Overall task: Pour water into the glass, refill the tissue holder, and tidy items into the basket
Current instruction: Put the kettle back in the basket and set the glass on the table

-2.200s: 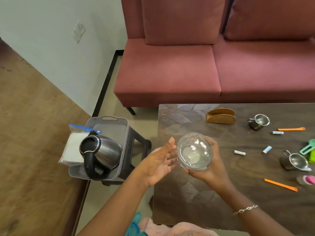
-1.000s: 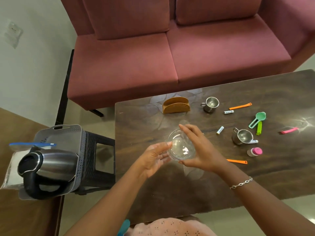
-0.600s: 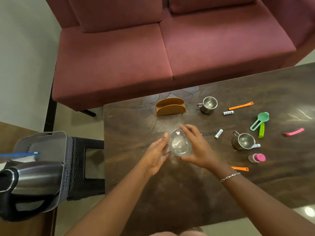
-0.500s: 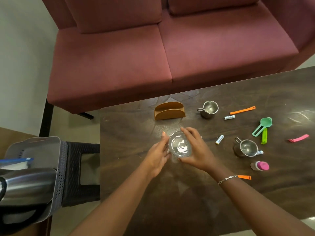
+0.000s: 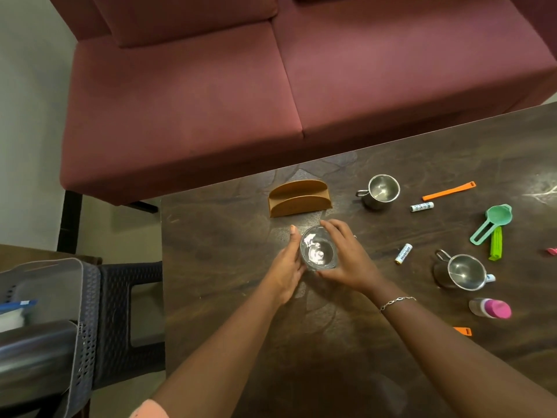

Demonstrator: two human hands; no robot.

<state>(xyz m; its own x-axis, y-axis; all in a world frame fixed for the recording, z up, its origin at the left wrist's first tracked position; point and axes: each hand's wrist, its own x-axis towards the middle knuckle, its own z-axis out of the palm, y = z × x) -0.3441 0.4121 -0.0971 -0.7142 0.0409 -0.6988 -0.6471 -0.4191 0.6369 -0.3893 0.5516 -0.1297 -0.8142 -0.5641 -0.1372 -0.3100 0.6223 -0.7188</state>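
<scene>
Head view, looking down. Glass (image 5: 318, 251) stands upright on the dark table (image 5: 211, 267), just in front of the wooden tissue holder (image 5: 300, 198) and apart from it. Right hand (image 5: 351, 260) is wrapped over the glass's right side, fingers curled round the rim and wall, so a holding grip. Left hand (image 5: 284, 268) lies against the left side with the thumb up and the fingers fairly straight, touching rather than clasping. Glass looks clear inside (only glints; water level cannot be told). To the right on the table, well apart from the hands: two steel cups (image 5: 381, 191) (image 5: 461, 271), two small batteries (image 5: 403, 253) (image 5: 422, 206), an orange strip (image 5: 449, 190), a green scoop (image 5: 491, 223) beside a green clip (image 5: 495, 242), and a pink-capped bottle (image 5: 489, 308) lying on its side. Grey basket (image 5: 54, 297) sits on a dark stool (image 5: 126, 312) at far left, off the table, with a steel kettle (image 5: 33, 351) in it. Red sofa (image 5: 211, 101) is beyond the table.
</scene>
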